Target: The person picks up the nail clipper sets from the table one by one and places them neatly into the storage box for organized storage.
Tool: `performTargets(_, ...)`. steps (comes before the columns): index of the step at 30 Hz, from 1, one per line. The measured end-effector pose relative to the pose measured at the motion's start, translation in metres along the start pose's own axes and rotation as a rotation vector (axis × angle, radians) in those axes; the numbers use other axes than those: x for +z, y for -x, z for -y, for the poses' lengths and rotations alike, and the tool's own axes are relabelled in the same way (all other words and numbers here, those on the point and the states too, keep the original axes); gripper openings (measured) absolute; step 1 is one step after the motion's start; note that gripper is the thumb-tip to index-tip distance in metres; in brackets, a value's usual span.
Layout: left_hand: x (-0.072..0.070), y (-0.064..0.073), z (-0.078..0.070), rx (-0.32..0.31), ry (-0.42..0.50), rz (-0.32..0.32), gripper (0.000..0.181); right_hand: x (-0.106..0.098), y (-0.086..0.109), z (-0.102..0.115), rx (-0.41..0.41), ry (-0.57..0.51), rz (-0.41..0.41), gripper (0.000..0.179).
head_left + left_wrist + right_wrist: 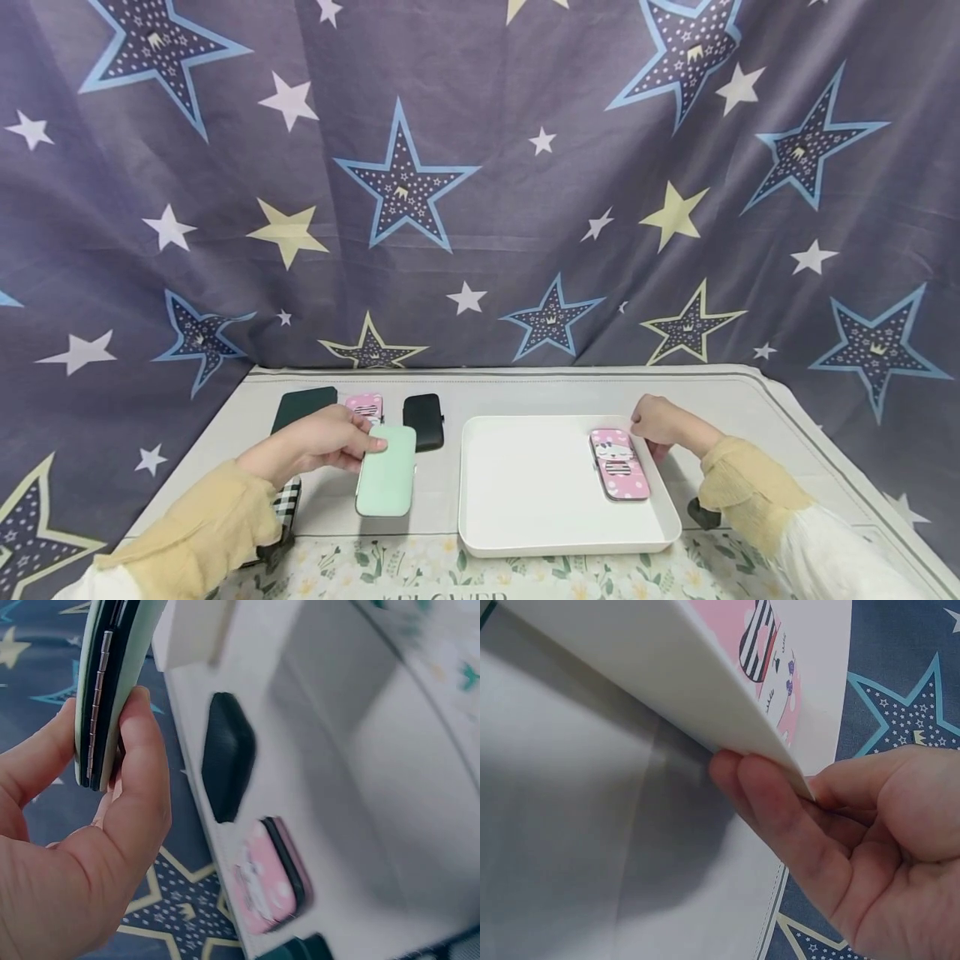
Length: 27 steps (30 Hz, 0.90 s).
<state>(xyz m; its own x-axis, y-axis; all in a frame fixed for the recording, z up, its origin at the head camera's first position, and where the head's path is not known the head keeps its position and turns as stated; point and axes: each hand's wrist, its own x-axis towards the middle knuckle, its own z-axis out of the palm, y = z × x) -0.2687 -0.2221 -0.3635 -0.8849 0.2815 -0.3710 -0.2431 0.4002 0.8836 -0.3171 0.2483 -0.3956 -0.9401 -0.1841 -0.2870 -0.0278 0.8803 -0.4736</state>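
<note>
My left hand point(326, 437) pinches a mint green hinged case point(387, 479) between thumb and fingers, just left of the white tray. In the left wrist view the case point(96, 697) is seen edge-on, closed, its metal hinge toward the camera. With thumb and fingers my right hand point(662, 423) grips the right wall of the white tray point(525, 487). The right wrist view has the fingers outside that wall point(652, 671) and the thumb at its rim. Inside the tray, along its right side, lies a pink case point(625, 485) with a cartoon cat face.
Behind the left hand lie a dark green case point(306, 402), another pink case point(364, 403) and a black case point(423, 421). A black-and-white checked case point(287, 505) is partly hidden by the left sleeve. A dark object point(703, 514) sits beside the right sleeve. A starry curtain point(480, 208) hangs behind the table.
</note>
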Motion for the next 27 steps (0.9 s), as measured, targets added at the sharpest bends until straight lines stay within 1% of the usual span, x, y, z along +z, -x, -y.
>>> performTargets(4,0.003,-0.006,-0.015,0.005,0.058,0.032,0.020,0.000,0.000,0.000,0.001,-0.002,0.007,0.021)
performTargets(7,0.008,-0.010,-0.027,0.004,0.067,0.033,0.021,0.000,-0.001,-0.001,0.001,-0.003,0.010,0.020)
performTargets(8,0.010,-0.012,-0.030,0.007,0.070,0.038,0.017,0.000,-0.001,-0.001,0.005,-0.007,0.010,0.020)
performTargets(10,0.014,-0.015,-0.037,0.026,0.084,0.049,0.012,0.000,-0.001,-0.002,0.004,-0.006,0.012,0.020)
performTargets(11,0.016,-0.017,-0.040,0.036,0.094,0.052,0.012,0.000,-0.001,-0.002,0.004,-0.006,0.012,0.020)
performTargets(14,0.024,-0.022,-0.048,0.068,0.135,0.066,0.018,0.000,-0.003,-0.003,0.005,-0.004,0.012,0.020)
performTargets(17,0.033,-0.027,-0.055,0.087,0.152,0.067,0.024,0.000,-0.004,-0.004,0.005,-0.001,0.015,0.021)
performTargets(20,0.042,-0.034,-0.063,0.091,0.166,0.059,0.027,0.000,-0.004,-0.004,0.002,-0.002,0.020,0.021)
performTargets(27,0.062,-0.054,-0.087,0.081,0.218,0.025,0.034,0.000,-0.004,-0.005,-0.001,0.000,0.014,0.021)
